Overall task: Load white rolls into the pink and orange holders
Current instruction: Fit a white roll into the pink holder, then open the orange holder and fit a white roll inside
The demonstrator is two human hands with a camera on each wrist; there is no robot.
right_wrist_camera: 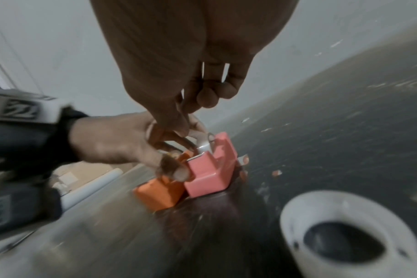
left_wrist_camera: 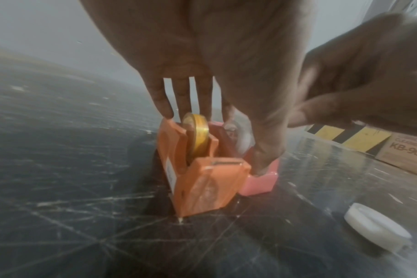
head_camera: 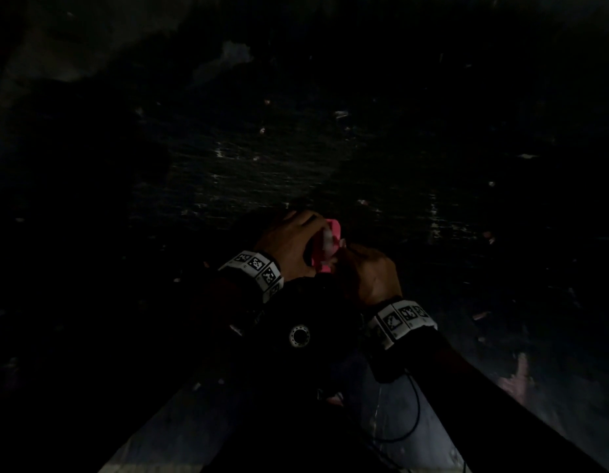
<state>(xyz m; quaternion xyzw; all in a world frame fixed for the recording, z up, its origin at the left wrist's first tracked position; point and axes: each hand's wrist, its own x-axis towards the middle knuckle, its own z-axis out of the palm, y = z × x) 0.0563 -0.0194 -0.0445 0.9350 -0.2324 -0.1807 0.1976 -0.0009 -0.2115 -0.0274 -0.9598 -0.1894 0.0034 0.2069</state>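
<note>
In the dim head view, the desk point(head_camera: 296, 165) is stretching dark and scratched well beyond the hands, its near edge running pale below the sleeves; the left hand point(head_camera: 293, 245) and right hand point(head_camera: 371, 274) are meeting over the pink holder point(head_camera: 325, 249), with no orange visible here. The left wrist view is showing what the head view is hiding: the orange holder point(left_wrist_camera: 202, 178) standing touching the pink holder point(left_wrist_camera: 259, 180), a yellow roll point(left_wrist_camera: 198, 137) sitting upright in the orange one, a white roll point(left_wrist_camera: 243, 139) in the pink one, and another white roll point(left_wrist_camera: 379, 227) lying flat nearby, apart. The left fingers point(left_wrist_camera: 162, 101) are reaching straight down onto the holders' tops, thumb pressing the pink side. In the right wrist view, the right hand point(right_wrist_camera: 191, 105) is pinching the white roll's point(right_wrist_camera: 204, 144) top with curled fingertips.
</note>
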